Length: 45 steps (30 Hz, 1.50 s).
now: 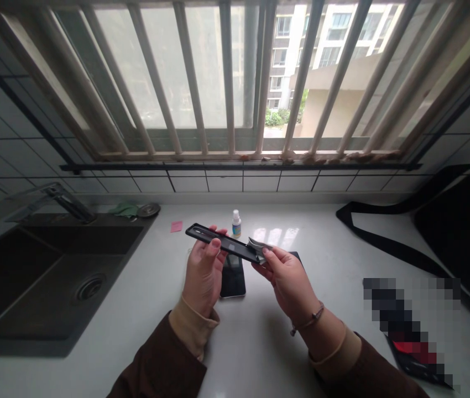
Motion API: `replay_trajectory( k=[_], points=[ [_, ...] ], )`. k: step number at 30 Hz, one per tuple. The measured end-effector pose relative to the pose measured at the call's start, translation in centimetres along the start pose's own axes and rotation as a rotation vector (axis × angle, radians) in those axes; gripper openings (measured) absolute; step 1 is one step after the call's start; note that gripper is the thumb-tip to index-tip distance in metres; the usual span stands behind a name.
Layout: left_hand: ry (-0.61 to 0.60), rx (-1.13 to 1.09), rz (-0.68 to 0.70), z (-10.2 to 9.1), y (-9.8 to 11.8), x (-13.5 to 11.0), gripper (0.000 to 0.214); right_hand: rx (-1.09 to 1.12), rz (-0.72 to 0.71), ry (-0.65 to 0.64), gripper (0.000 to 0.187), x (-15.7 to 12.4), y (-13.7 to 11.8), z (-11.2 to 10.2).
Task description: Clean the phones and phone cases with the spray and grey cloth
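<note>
My left hand (205, 265) is closed on a black phone case (230, 244), thumb on its near side, and holds it tilted above the counter. A thin grey cloth (255, 243) is pinched in my right hand (287, 276), against the right end of the case. Below the case a dark phone (233, 279) lies on the counter, its upper part partly hidden by the case and my left hand. Just behind the case stands a small white bottle (236, 224) with a coloured label. Behind my right hand a dark edge (296, 255) of some flat object shows.
A dark sink (106, 309) with a faucet (67, 202) takes up the left. Near it lie a green cloth (125, 210), a round metal strainer (149, 210) and a pink paper (176, 226). A black bag (459, 221) with its strap and a blurred-out item (409, 331) are on the right.
</note>
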<state>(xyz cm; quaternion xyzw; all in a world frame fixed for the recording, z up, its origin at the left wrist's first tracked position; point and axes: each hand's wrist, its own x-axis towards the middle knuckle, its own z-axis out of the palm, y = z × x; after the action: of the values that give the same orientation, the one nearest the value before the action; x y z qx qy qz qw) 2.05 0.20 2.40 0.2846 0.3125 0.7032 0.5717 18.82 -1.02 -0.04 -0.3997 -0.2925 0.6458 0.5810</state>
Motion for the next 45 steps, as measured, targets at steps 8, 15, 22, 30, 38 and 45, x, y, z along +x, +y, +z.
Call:
replay_trajectory(
  k=[8, 15, 22, 30, 38, 45],
  points=[
    [0.043, 0.088, 0.044, -0.1, -0.3, 0.1, 0.053, -0.021, -0.047, -0.051, 0.042, 0.0, 0.4, -0.1],
    [0.048, 0.202, 0.147, -0.4, -0.6, 0.1, 0.06, -0.032, -0.032, -0.076, 0.045, -0.2, 0.3, 0.1],
    [-0.012, 0.303, 0.308, 0.0, -0.1, -0.5, 0.061, -0.071, -0.071, -0.092, 0.042, 0.0, 0.7, -0.3],
    [-0.161, 0.239, 0.134, 0.1, -0.1, -1.0, 0.064, 0.011, -0.024, 0.054, 0.042, 0.7, 0.8, -0.7],
    [-0.114, 0.257, 0.162, -0.7, -0.5, -0.2, 0.06, 0.106, 0.015, -0.026, 0.042, 0.1, 0.2, 0.0],
    [-0.042, 0.299, 0.214, -1.4, -0.5, 0.5, 0.063, 0.081, 0.03, -0.031, 0.043, -0.1, 0.2, 0.1]
  ],
)
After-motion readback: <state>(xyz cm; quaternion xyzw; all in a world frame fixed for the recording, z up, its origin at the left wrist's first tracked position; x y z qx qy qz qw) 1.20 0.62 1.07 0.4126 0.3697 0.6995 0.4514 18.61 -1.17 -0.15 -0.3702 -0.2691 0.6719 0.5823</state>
